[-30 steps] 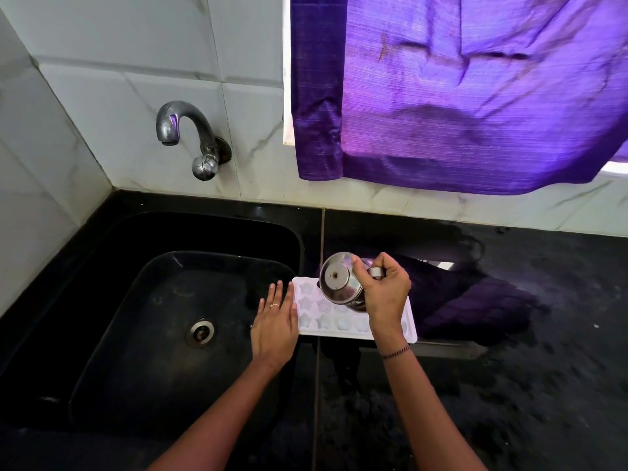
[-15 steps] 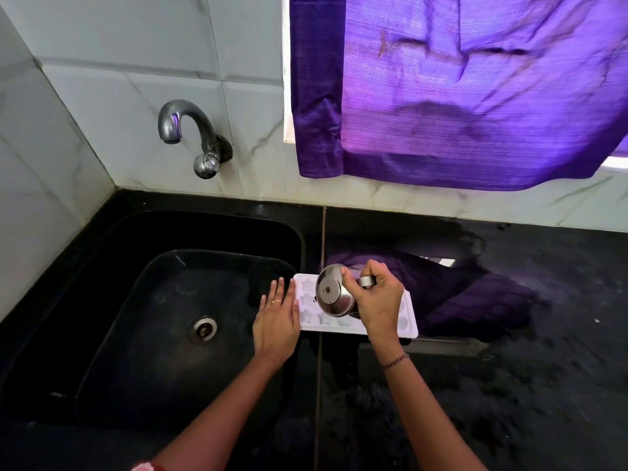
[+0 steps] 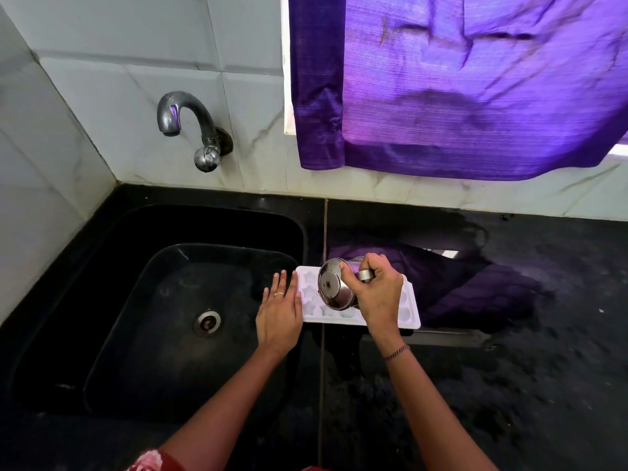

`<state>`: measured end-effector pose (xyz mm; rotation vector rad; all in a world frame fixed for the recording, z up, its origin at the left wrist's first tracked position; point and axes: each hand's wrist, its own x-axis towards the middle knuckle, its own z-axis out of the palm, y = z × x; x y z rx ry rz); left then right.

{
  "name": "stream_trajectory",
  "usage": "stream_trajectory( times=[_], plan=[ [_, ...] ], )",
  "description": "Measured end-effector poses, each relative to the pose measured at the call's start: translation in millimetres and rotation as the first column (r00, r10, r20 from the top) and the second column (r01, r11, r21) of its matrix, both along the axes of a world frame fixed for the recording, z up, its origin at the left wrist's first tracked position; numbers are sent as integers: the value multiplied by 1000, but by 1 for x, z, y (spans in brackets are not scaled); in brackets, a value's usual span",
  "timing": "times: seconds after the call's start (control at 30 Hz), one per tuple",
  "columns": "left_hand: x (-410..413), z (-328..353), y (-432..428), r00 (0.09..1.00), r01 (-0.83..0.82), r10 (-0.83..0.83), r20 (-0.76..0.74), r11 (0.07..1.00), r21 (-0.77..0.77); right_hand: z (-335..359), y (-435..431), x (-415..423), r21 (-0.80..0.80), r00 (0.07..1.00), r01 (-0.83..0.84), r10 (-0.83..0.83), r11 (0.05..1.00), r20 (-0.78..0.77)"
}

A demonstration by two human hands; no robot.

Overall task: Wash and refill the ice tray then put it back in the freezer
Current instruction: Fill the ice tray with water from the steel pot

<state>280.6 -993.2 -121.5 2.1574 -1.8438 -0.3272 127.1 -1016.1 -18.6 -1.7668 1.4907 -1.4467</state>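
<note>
White ice tray (image 3: 409, 309) with star-shaped moulds, shiny steel cup (image 3: 334, 288), black sink (image 3: 112, 300) and worktop (image 3: 543, 385), purple curtain (image 3: 475, 79) above the sink, white veined tiles (image 3: 102, 90).

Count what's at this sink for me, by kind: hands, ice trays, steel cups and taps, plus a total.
hands: 2 (left hand, right hand)
ice tray: 1
steel cup: 1
tap: 1
total: 5
</note>
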Motion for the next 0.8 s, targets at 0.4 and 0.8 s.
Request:
stream_trajectory(
  times=[0.4,0.8],
  plan=[
    [0,-1,0,1000,-6,6,-13,1000,-8,-4,-1,-9,120,976,65,-88,991,200],
    [1,-6,0,999,-14,13,-37,1000,-18,-8,1,-22,87,985,60,-73,994,158]
  ],
)
